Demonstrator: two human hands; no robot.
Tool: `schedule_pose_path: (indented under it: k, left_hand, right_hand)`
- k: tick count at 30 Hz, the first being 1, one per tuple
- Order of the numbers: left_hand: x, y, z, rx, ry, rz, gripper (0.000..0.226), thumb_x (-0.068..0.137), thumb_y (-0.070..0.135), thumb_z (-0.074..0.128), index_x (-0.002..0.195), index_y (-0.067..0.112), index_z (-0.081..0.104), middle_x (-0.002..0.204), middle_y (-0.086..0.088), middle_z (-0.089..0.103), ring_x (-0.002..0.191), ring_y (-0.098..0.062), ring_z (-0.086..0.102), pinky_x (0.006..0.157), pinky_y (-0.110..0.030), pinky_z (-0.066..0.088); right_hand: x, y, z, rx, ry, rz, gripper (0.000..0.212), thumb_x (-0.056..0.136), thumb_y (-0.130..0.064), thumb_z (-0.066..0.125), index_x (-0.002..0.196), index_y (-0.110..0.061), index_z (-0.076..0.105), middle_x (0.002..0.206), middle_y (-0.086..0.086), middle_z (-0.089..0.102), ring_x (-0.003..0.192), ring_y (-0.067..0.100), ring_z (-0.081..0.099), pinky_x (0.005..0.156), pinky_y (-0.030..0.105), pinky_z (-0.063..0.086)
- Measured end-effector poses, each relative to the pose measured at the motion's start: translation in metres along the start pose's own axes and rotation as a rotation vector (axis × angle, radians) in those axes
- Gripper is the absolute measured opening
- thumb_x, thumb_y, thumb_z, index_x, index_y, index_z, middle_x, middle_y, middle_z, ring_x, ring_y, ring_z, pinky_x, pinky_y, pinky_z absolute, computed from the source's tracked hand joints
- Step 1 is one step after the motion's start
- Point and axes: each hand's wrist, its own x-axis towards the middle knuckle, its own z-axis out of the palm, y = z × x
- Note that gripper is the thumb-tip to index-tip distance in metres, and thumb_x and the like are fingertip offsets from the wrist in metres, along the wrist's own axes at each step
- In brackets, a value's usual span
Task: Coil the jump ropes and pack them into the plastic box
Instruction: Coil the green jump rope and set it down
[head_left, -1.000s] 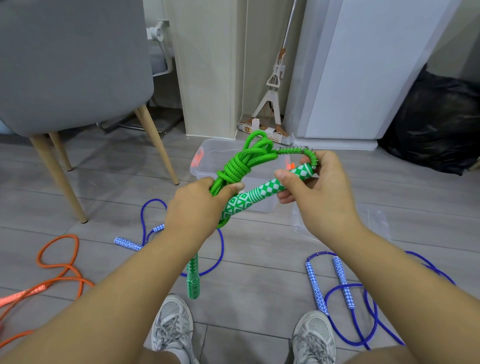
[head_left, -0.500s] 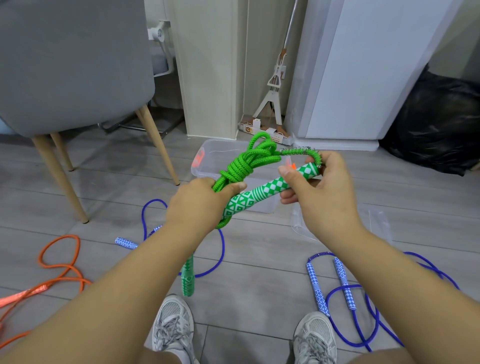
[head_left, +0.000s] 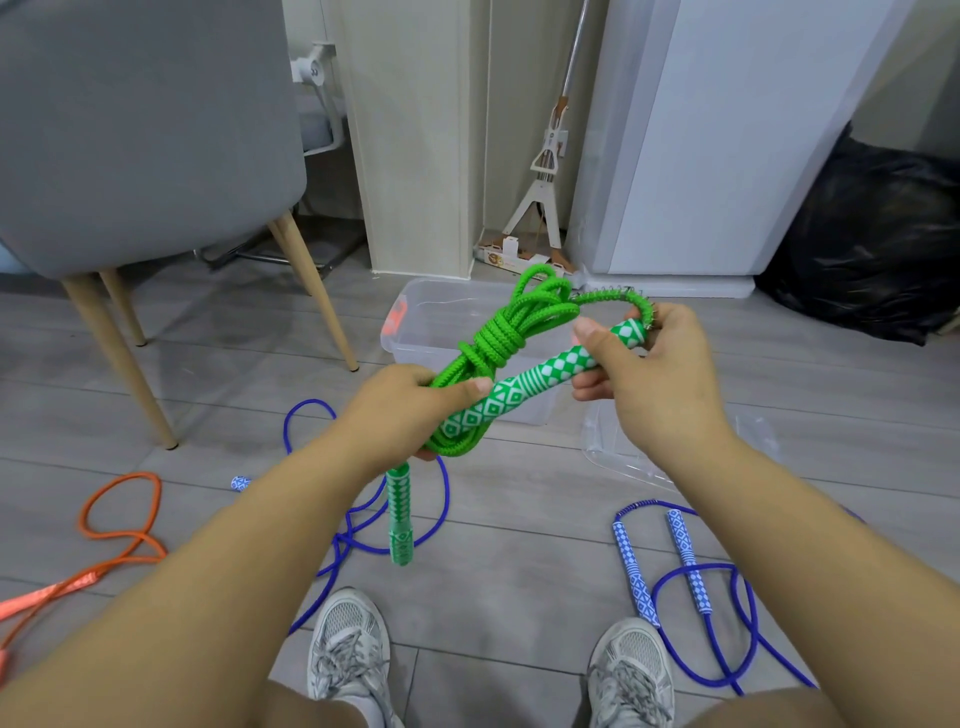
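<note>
left hand (head_left: 410, 410) grip clamped round the lower end of the green jump rope (head_left: 498, 338) bundle. right hand (head_left: 660, 379) grip pinches the top of its patterned handle (head_left: 519, 395). bundle is in the air, in front of the plastic box (head_left: 447, 317). suggest: pin the wraps with the left, lay that handle along the coil, gather the dangling other handle (head_left: 400, 514) before dropping in. blue ropes (head_left: 727, 623) and orange rope (head_left: 114, 519) lie loose on the floor.

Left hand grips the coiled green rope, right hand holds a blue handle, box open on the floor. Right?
One slip: the head view shows the right hand holding a green-and-white handle, not a blue one. The left hand grips the coiled green rope, and the plastic box stands open on the floor.
</note>
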Motion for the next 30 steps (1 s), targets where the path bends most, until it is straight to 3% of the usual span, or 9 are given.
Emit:
schedule_pose_path:
  k: [3,5,8,12,16,20,23,27,30]
  left_hand:
    - [-0.001,-0.001,-0.006,-0.017,-0.092,0.064,0.026,0.074,0.025,0.077,0.091,0.007,0.069,0.072,-0.002,0.065,0.058,-0.007,0.06,0.055,-0.018,0.049]
    - [-0.001,-0.004,-0.007,-0.014,-0.075,0.081,0.025,0.072,0.016,0.079,0.093,0.009,0.07,0.074,-0.002,0.069,0.059,-0.006,0.062,0.056,-0.018,0.051]
    - [-0.002,-0.006,-0.007,-0.017,0.003,0.078,0.022,0.072,0.018,0.08,0.092,0.015,0.071,0.068,0.001,0.067,0.049,-0.004,0.058,0.053,-0.021,0.053]
    - [-0.005,-0.003,-0.002,-0.013,0.018,0.101,0.019,0.077,0.016,0.075,0.095,0.018,0.07,0.072,-0.002,0.063,0.038,-0.002,0.051,0.043,-0.015,0.046]
    - [-0.006,-0.002,0.004,-0.086,0.061,0.136,0.018,0.077,0.014,0.076,0.086,0.028,0.068,0.082,-0.006,0.069,0.054,-0.01,0.06,0.048,-0.022,0.054]
    - [-0.005,0.004,0.014,-0.128,0.021,0.111,0.009,0.078,0.015,0.075,0.082,0.017,0.067,0.077,-0.007,0.066,0.062,-0.017,0.062,0.057,-0.034,0.059]
    - [-0.003,0.007,0.016,-0.154,-0.024,0.036,0.02,0.078,0.019,0.073,0.085,0.003,0.062,0.082,-0.018,0.062,0.069,-0.024,0.059,0.064,-0.041,0.057]
    - [-0.004,0.012,0.008,-0.171,-0.016,0.043,0.03,0.075,0.033,0.072,0.071,0.006,0.058,0.071,-0.005,0.051,0.068,-0.017,0.047,0.067,-0.031,0.038]
    - [-0.006,0.012,0.006,-0.214,-0.027,0.046,0.056,0.07,0.046,0.074,0.092,-0.003,0.06,0.08,-0.008,0.057,0.074,-0.019,0.051,0.07,-0.033,0.038]
  right_hand:
    - [0.003,-0.001,-0.002,0.03,0.04,0.005,0.035,0.085,-0.014,0.065,0.109,0.001,0.045,0.076,0.019,0.058,0.041,0.014,0.059,0.048,0.03,0.056]
    - [0.003,-0.001,-0.002,0.039,0.037,0.014,0.036,0.085,-0.014,0.065,0.111,0.0,0.045,0.077,0.017,0.058,0.043,0.014,0.059,0.049,0.03,0.057]
    - [0.0,-0.002,-0.004,0.039,-0.012,0.021,0.039,0.082,-0.011,0.069,0.111,-0.004,0.044,0.079,0.012,0.058,0.048,0.015,0.063,0.053,0.031,0.058]
    - [-0.005,-0.001,-0.005,0.076,-0.033,0.039,0.041,0.076,-0.002,0.072,0.105,-0.005,0.044,0.074,0.004,0.059,0.052,0.015,0.064,0.054,0.028,0.058]
    - [-0.01,0.0,-0.002,0.108,-0.045,0.044,0.034,0.076,-0.002,0.072,0.093,-0.009,0.043,0.075,0.006,0.059,0.052,0.016,0.065,0.053,0.029,0.058]
    - [-0.014,0.003,0.006,0.097,-0.076,0.023,0.033,0.078,-0.001,0.07,0.091,-0.014,0.042,0.081,0.005,0.059,0.052,0.016,0.066,0.054,0.03,0.058]
    - [-0.013,0.005,0.007,0.098,-0.113,0.038,0.03,0.081,0.0,0.066,0.09,-0.013,0.041,0.085,0.007,0.057,0.052,0.017,0.065,0.054,0.031,0.058]
    - [-0.012,0.007,0.004,0.077,-0.221,0.052,0.029,0.082,0.006,0.062,0.086,-0.014,0.041,0.08,0.006,0.058,0.052,0.018,0.063,0.054,0.03,0.057]
    - [-0.013,0.01,0.004,-0.004,-0.302,0.018,0.03,0.082,0.009,0.06,0.086,-0.014,0.042,0.086,0.005,0.06,0.057,0.02,0.063,0.059,0.033,0.057]
